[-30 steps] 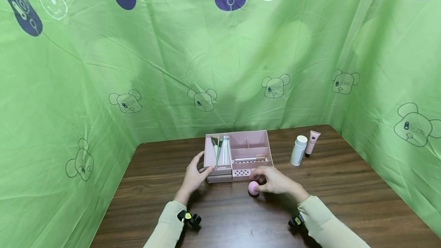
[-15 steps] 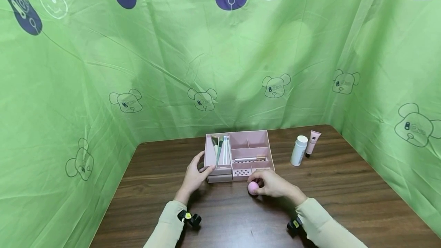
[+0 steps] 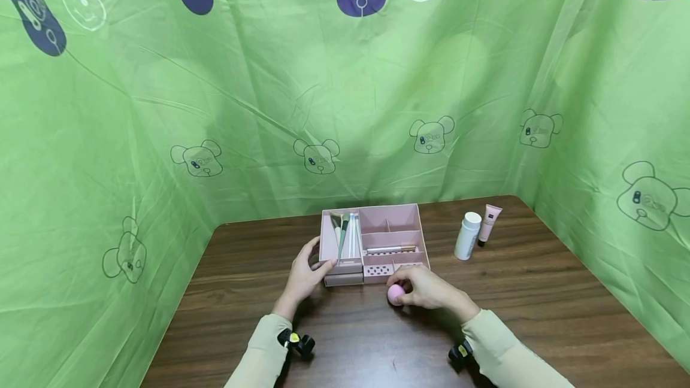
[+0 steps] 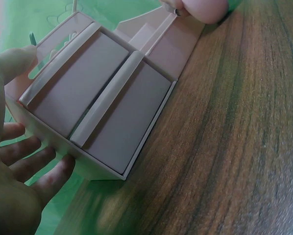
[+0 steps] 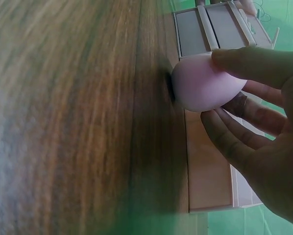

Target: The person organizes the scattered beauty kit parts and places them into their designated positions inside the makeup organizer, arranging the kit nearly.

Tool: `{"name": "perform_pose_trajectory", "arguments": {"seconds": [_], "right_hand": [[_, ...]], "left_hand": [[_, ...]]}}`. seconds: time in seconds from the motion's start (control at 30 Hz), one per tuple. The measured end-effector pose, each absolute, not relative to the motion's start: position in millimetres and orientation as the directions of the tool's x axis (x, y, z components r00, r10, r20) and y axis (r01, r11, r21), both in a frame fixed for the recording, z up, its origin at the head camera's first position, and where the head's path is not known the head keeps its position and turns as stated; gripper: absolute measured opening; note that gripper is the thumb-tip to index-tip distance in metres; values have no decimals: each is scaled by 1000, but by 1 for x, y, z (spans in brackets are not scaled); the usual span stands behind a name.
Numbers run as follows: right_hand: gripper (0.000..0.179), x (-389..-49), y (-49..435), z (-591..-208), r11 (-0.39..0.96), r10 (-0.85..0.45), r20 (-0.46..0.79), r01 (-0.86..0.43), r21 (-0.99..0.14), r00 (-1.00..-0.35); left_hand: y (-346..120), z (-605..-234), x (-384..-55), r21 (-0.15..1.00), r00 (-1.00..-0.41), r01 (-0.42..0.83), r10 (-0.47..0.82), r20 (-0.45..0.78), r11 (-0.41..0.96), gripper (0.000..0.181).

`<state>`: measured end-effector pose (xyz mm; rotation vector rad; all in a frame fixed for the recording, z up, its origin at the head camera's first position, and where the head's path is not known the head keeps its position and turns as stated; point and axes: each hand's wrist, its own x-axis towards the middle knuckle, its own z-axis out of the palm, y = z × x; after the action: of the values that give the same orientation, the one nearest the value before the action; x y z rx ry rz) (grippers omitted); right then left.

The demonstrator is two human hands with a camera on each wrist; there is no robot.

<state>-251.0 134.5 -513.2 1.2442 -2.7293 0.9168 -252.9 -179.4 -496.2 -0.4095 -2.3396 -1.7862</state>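
Note:
A pink, rounded makeup sponge (image 3: 396,295) is pinched between the thumb and fingers of my right hand (image 3: 426,287), just in front of the pink makeup organizer (image 3: 401,215). In the right wrist view the sponge (image 5: 205,83) is at or barely above the table; I cannot tell whether it touches. My left hand (image 3: 302,278) holds the organizer's left front corner, thumb at the top edge and fingers along the side wall. Two drawer fronts (image 4: 132,117) show beside that hand. Several makeup brushes (image 3: 344,235) lie in the left compartment, and slim pen-like sticks (image 3: 390,249) lie in a middle one.
A white capped bottle (image 3: 467,236) and a pink tube with a black cap (image 3: 489,224) stand at the back right of the wooden table (image 3: 242,292). Green printed cloth (image 3: 259,106) surrounds the table's back and sides.
My right hand has shifted slightly left and toward me, its fingers closer around the sponge. Left hand and organizer stay put.

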Motion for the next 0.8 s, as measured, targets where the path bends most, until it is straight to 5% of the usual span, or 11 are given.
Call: {"name": "perform_pose_trajectory", "arguments": {"seconds": [0.8], "right_hand": [[26,-254,130,-497,510,-668,281,-699,-501,-689]], "left_hand": [[-179,-496,-253,917,-949,312,117,291,249,71]]}}
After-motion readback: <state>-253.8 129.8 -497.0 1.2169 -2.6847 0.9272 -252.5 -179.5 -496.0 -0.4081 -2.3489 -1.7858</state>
